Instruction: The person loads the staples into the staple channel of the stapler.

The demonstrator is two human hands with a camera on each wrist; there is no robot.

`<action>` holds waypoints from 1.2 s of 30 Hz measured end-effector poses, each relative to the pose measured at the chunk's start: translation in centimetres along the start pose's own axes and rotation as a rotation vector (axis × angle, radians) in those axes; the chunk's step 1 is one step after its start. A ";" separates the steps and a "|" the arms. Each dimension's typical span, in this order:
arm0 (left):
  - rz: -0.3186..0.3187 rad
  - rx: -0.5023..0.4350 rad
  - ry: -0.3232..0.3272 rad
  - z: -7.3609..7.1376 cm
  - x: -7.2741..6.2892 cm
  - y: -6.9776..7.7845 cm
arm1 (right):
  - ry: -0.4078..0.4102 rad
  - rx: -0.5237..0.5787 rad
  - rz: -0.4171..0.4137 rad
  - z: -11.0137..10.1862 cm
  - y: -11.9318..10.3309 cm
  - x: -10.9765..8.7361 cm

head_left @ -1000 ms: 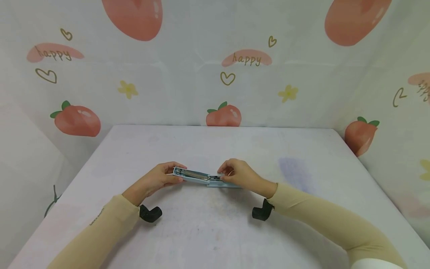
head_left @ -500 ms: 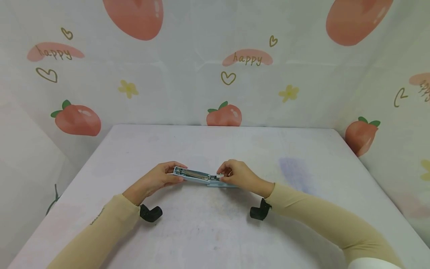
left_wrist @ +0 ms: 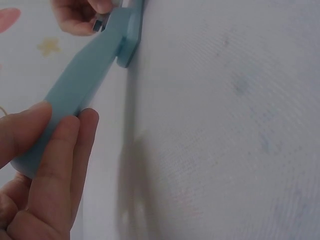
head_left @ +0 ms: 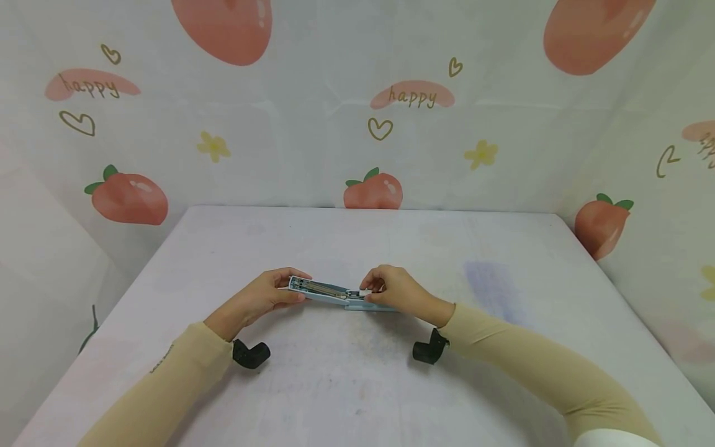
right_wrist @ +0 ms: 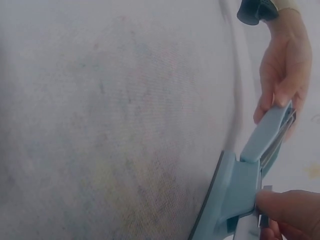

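Observation:
A light blue stapler [head_left: 326, 298] lies folded wide at mid-table, its inner metal channel facing up in the head view. My left hand [head_left: 259, 303] grips the end of its raised arm between thumb and fingers, and the left wrist view shows this stapler arm [left_wrist: 82, 82] tilted above the table. Near the hinge, my right hand [head_left: 399, 292] pinches a small silvery metal piece [head_left: 365, 292]. The right wrist view has this metal piece [right_wrist: 264, 220] partly behind the thumb; whether it is a staple strip or a stapler part I cannot tell. The stapler's base [right_wrist: 212, 210] rests on the table.
A white table [head_left: 357, 385] with faint stains spreads around both hands, with a purple patch to the right. Black wrist mounts [head_left: 251, 354] stick out below each wrist. Behind the table hangs a white cloth [head_left: 313, 136] printed with peaches.
My right wrist and forearm have shifted slightly left, the fingertips staying at the same spot by the hinge. The left hand and the stapler look unmoved.

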State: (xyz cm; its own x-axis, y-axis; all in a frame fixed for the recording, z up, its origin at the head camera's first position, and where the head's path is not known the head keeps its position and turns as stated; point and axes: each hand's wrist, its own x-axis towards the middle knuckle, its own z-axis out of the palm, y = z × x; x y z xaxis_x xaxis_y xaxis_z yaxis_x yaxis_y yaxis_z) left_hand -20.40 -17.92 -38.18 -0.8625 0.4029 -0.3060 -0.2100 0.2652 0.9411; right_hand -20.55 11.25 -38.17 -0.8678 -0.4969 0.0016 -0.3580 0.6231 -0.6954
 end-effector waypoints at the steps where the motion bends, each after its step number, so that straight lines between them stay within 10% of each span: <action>1: 0.000 -0.002 -0.001 0.0 0.0 0.0 | 0.000 -0.002 -0.002 0.0 0.0 0.0; 36: 0.022 -0.005 -0.019 -0.1 0.2 -0.2 | -0.013 -0.051 -0.015 0.2 0.2 0.5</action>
State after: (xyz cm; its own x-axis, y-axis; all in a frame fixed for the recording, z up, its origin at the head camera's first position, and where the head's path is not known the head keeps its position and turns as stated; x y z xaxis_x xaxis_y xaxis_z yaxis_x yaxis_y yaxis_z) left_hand -20.57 -17.93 -38.40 -0.8581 0.4255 -0.2875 -0.1931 0.2515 0.9484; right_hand -20.97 11.05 -38.42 -0.8578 -0.5139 0.0023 -0.3884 0.6454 -0.6578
